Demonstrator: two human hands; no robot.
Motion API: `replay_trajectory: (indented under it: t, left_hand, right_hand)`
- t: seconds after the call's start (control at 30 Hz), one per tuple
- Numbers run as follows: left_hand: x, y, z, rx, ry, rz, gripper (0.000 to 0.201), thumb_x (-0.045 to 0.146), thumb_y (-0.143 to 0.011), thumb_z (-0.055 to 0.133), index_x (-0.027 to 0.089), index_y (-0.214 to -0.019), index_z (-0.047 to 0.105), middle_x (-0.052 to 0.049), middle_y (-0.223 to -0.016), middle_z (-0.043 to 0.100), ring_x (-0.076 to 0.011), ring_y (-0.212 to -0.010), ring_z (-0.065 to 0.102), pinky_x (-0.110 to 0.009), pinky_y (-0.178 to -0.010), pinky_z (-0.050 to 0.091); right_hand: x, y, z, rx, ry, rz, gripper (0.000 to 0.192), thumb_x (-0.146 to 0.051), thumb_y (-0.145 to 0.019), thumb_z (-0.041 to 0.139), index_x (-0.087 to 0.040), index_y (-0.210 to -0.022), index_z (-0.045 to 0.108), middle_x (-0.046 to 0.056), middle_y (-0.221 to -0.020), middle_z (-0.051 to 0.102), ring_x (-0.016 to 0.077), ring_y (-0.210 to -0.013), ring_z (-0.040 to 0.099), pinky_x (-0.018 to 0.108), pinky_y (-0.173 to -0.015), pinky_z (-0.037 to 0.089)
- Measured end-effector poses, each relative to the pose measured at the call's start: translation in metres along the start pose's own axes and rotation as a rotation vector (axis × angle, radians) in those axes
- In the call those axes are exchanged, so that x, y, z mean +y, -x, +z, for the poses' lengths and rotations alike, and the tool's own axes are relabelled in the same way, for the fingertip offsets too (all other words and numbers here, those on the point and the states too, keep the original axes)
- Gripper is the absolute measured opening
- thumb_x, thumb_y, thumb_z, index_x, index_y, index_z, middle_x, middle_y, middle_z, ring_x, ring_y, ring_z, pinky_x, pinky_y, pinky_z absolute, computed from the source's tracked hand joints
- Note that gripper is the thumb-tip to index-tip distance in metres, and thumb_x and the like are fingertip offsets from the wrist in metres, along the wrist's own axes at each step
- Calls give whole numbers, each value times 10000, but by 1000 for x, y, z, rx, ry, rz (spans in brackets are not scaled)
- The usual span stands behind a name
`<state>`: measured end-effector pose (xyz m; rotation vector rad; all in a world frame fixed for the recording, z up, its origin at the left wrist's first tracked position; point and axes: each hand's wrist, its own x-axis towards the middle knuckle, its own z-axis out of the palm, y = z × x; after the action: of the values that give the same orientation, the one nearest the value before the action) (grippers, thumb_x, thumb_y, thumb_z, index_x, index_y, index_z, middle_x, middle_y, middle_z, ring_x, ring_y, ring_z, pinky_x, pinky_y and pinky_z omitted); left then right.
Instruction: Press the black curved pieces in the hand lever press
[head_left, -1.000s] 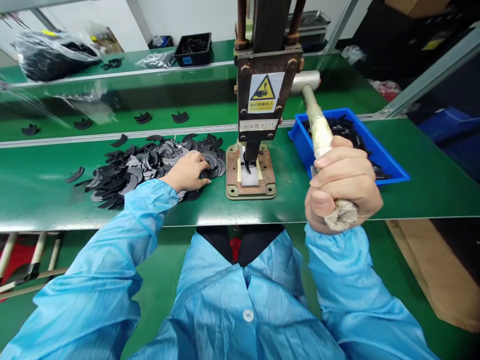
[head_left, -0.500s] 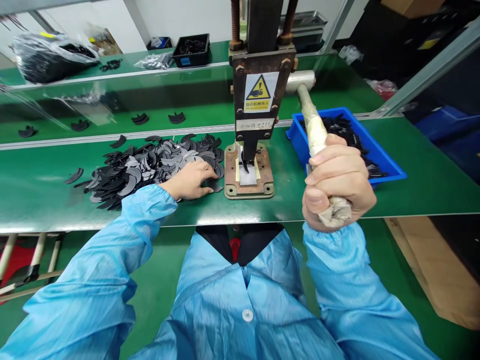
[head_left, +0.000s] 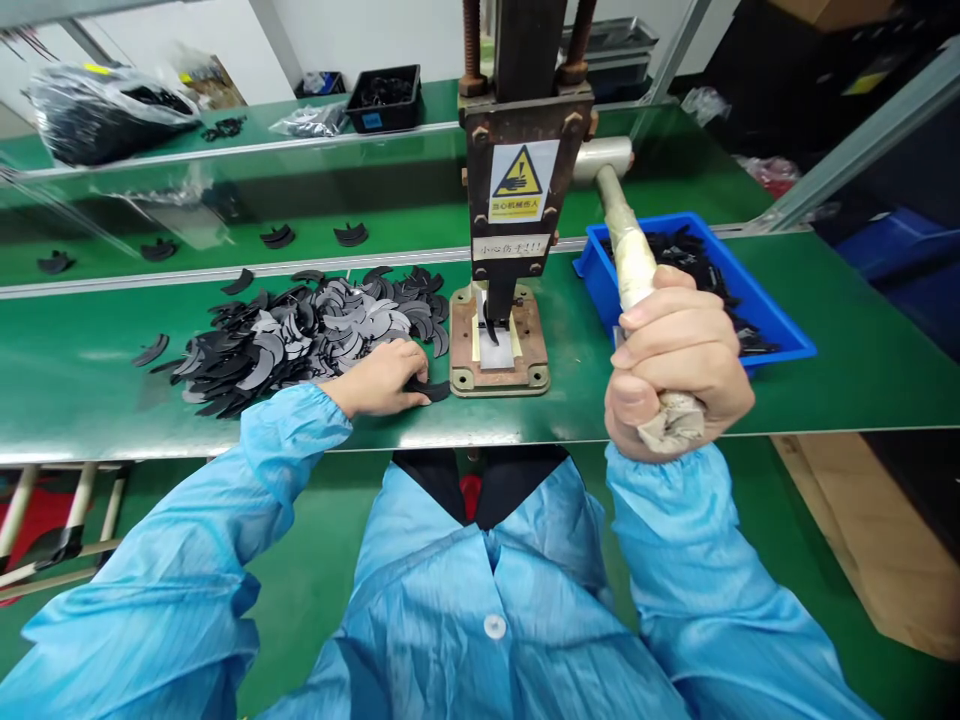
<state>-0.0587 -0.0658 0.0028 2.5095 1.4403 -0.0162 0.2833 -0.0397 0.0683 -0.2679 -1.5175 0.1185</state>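
Note:
My left hand (head_left: 388,380) is closed on a curved black piece (head_left: 433,391) between thumb and fingers, low over the green bench just left of the press base. Behind that hand spreads a pile of curved black and grey pieces (head_left: 300,335). My right hand (head_left: 675,365) is wrapped round the taped lever (head_left: 628,240) of the hand press (head_left: 504,185). On the press base (head_left: 534,345), a dark curved piece (head_left: 490,328) lies on the pale plate under the ram. The ram's lower end reaches down close to that plate.
A blue bin (head_left: 780,335) with black parts stands right of the press, partly behind my right hand. Several curved pieces (head_left: 351,234) lie along the bench behind the rail. Farther back are a black tray (head_left: 384,98) and a large plastic bag (head_left: 105,115).
My left hand has drawn slightly nearer to me, off the pile's edge, and the curved piece in its fingers now shows more plainly. My right hand and the lever have stayed put.

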Motion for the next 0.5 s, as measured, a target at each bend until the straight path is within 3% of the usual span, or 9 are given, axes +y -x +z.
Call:
replay_trajectory:
  t: [0.13, 0.33, 0.5]
  left_hand:
    - [9, 4, -2, 22, 103, -86, 172, 357, -973, 674, 214, -1062, 638, -76, -990, 691, -261, -938, 654, -379, -838, 491]
    - [16, -2, -13, 233, 204, -73, 110, 263, -935, 599, 218, -1015, 661, -70, -985, 668, -228, -883, 630, -354, -807, 502]
    - [26, -24, 3, 272, 611, -352, 254, 474, -942, 695, 223, -980, 690, 7, -768, 651, -161, -675, 577, -281, -621, 422]
  right_hand:
    - [0, 0, 0, -5, -7, -6, 369, -425, -966, 728, -218, -715, 555, -80, -754, 625, 119, -943, 697, 544, -1136, 556]
    - [-1, -1, 1, 5, 7, 1, 376, -468, -940, 742, -238, -715, 547, -68, -719, 595, 147, -897, 692, 589, -1113, 579]
    - [0, -1, 2, 12, 14, 2, 351, -458, -936, 731, -250, -717, 552, -70, -717, 591, 152, -886, 690, 601, -1123, 576]
